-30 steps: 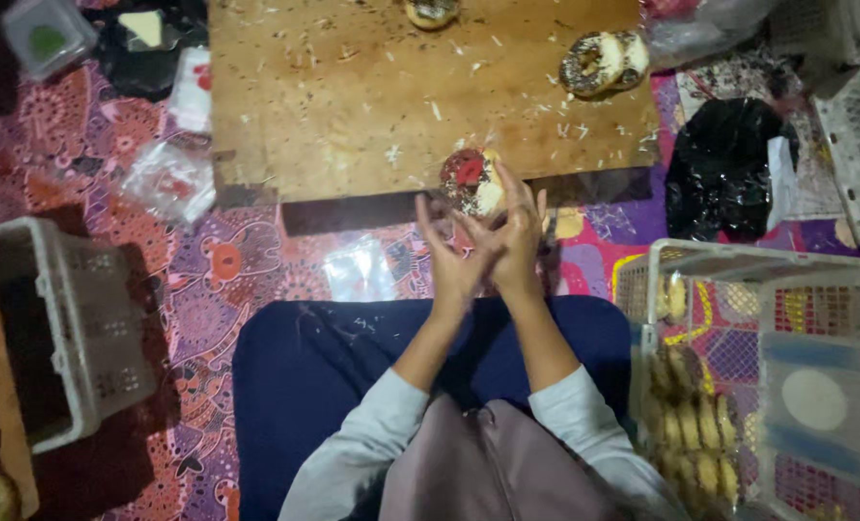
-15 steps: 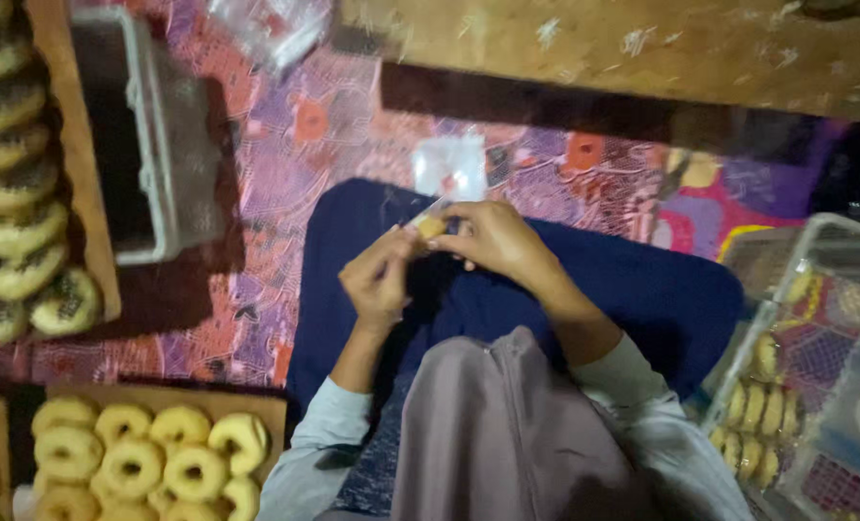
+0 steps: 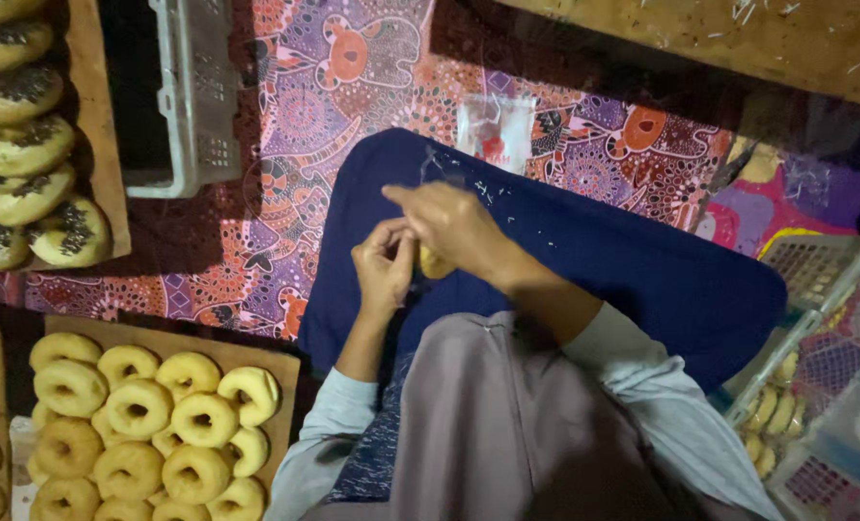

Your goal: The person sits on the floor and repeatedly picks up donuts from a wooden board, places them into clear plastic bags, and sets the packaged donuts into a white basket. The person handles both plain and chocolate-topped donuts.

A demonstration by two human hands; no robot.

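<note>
- The left hand point(image 3: 384, 270) is curling its fingers in, pinching at the near-left edge of a small pale doughnut point(image 3: 434, 262).
- The right hand point(image 3: 454, 224) is lying over the doughnut from the far-right side, fingers pressed together and pointing left; its grip underneath is hidden, so it is probably holding rather than just covering.
- The doughnut is sitting between the two hands, above the blue lap point(image 3: 584, 260), touching both; only a sliver is showing, so its long axis cannot be told.
- A thin clear wrapper point(image 3: 440, 164) seems to be rising just beyond the right fingertips, though it is faint.
- A clear bag point(image 3: 496, 128) is lying on the patterned mat point(image 3: 343, 87), just beyond the lap.
- Plain doughnuts point(image 3: 140, 425) are sitting on a near-left board; topped ones point(image 3: 25, 154) on a far-left board.
- A grey crate point(image 3: 194, 96) is standing far left; a basket point(image 3: 826, 318) at right.
</note>
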